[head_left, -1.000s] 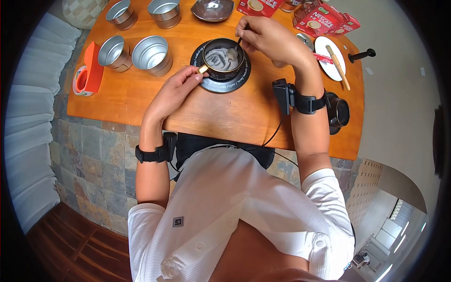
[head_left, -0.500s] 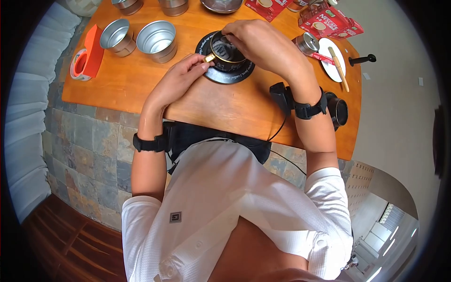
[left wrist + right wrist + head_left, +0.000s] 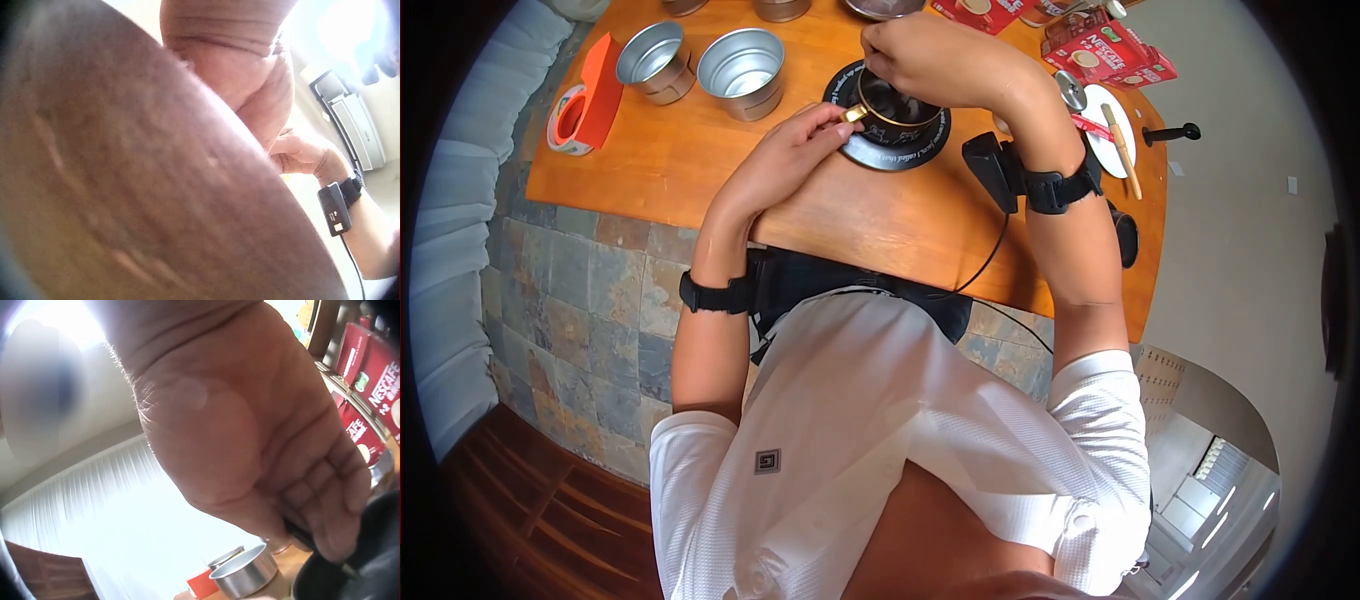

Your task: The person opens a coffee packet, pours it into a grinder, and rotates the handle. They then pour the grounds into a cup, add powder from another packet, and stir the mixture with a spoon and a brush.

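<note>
Black cup with gold rim and gold handle (image 3: 897, 120): upright on round black saucer with white lettering (image 3: 890, 157), between the two hands, back from the near edge of the wooden worktop (image 3: 850, 215). Contents too dark to make out.

Left grip (image 3: 792, 150): thumb and fingers pinching the cup's gold handle. Right grip (image 3: 950, 62): fingers curled round a thin dark utensil (image 3: 301, 534), its lower end down at the cup in the right wrist view; the tip's shape cannot be told.

Towards the left edge: orange-red angular object (image 3: 603, 90) beside a white-and-red ring (image 3: 557, 137). Between these and the cup, two silver metal cups (image 3: 750, 101), near each other.

Right edge: white plate (image 3: 1100, 97) bearing a red packet (image 3: 1089, 126) and a pale wooden stick-like tool (image 3: 1122, 150); black mug (image 3: 1126, 240) nearer the near right corner. Red Nescafe boxes (image 3: 1092, 58) towards the far right corner.
</note>
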`<move>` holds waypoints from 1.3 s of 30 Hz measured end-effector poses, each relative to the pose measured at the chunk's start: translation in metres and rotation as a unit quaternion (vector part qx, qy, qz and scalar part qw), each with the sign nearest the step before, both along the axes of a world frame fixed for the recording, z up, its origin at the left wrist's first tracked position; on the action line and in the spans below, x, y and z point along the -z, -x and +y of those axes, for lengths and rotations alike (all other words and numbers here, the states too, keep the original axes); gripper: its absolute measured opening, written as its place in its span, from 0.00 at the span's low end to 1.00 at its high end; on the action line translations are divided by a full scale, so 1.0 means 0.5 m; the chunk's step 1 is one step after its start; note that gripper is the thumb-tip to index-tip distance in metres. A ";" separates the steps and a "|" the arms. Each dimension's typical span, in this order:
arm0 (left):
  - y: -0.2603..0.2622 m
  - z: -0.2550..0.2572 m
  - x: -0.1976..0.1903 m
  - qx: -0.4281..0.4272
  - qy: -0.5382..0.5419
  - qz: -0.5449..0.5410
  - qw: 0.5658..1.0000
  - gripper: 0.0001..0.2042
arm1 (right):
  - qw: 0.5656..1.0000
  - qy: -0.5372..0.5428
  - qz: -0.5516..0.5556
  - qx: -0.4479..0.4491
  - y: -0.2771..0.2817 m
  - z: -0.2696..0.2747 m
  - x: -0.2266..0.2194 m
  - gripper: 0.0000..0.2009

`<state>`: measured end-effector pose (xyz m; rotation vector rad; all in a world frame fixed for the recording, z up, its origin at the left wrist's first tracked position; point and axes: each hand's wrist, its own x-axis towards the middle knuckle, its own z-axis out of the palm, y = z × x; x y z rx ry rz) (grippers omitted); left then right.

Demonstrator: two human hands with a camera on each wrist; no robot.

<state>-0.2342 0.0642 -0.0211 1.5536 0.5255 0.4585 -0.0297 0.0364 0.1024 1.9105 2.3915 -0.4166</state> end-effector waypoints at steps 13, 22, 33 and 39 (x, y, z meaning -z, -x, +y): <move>-0.001 -0.002 -0.017 0.000 0.017 0.018 1.000 0.12 | 0.993 -0.117 0.033 0.010 -0.035 -0.038 0.010 0.10; 0.002 0.005 -0.014 0.027 0.010 0.053 0.998 0.14 | 0.996 -0.083 0.026 0.013 -0.042 -0.035 0.007 0.10; -0.003 -0.002 -0.010 0.002 0.022 0.030 0.999 0.12 | 0.958 -0.088 0.250 0.108 -0.098 -0.089 0.045 0.11; -0.004 -0.003 -0.018 -0.012 0.032 0.064 0.997 0.11 | 0.874 0.027 0.460 0.154 -0.114 -0.100 0.080 0.11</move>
